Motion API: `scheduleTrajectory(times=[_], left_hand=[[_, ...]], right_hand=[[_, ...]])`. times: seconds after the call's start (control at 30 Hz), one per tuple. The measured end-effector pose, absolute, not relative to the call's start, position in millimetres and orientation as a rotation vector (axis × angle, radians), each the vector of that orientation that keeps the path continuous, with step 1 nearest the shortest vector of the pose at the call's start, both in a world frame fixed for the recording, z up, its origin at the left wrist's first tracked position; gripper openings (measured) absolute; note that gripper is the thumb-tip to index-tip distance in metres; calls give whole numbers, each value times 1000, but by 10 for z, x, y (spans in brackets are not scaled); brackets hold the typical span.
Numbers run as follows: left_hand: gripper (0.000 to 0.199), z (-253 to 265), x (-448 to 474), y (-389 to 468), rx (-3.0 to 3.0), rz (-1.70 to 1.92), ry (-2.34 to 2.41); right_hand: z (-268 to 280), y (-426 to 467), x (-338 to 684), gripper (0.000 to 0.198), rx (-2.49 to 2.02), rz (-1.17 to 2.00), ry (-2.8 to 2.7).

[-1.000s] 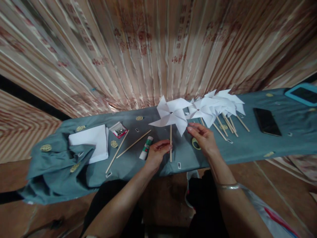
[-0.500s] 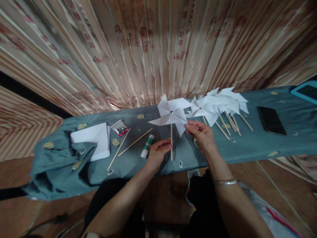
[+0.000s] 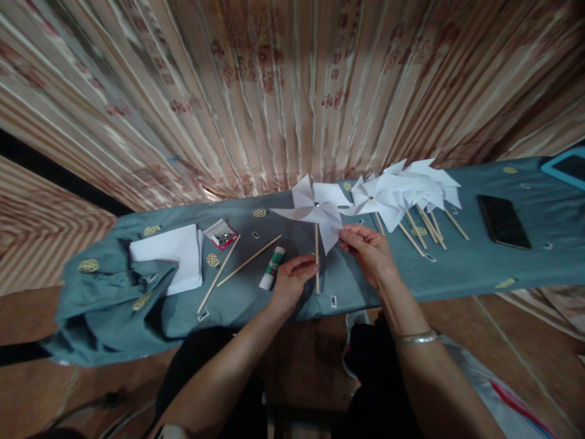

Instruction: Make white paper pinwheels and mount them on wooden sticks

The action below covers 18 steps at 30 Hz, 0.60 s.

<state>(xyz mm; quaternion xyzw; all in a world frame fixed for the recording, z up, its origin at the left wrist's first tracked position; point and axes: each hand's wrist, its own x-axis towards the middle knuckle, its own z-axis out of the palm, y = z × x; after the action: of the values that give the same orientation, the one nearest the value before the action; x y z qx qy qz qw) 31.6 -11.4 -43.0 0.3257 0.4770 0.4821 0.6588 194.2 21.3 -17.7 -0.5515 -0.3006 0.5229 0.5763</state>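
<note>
A white paper pinwheel (image 3: 317, 210) on a thin wooden stick (image 3: 317, 281) is held above the cloth, with a small metal pin at its centre. My left hand (image 3: 292, 279) is closed on the stick, thumb and fingers pinching it below the blades. At the lower right blade, the fingertips of my right hand (image 3: 369, 250) are pinched together at the paper's edge. Just left of my left hand lies a green and white glue stick (image 3: 272, 268). Several finished white pinwheels (image 3: 406, 194) lie overlapping to the right, their sticks pointing toward me.
Two loose wooden sticks (image 3: 249, 261) lie left of the glue stick, near a small open box of pins (image 3: 222, 234). A stack of white paper (image 3: 187, 256) is partly under folded cloth. On the right are a black phone (image 3: 504, 222) and a blue-edged device (image 3: 569, 169). A patterned curtain (image 3: 292, 91) hangs behind.
The pinwheel's blades have turned slightly, the lower blade swinging left. My right hand has shifted a little left and down with it; my left hand stays on the stick.
</note>
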Motion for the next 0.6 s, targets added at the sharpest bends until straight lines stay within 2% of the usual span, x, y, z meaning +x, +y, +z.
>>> scheduleTrajectory(times=[0.6], left_hand=[[26,-455,306,-119,727,1092,1040]], right_hand=[[-164,155,1730,39,-1237,1358,-823]])
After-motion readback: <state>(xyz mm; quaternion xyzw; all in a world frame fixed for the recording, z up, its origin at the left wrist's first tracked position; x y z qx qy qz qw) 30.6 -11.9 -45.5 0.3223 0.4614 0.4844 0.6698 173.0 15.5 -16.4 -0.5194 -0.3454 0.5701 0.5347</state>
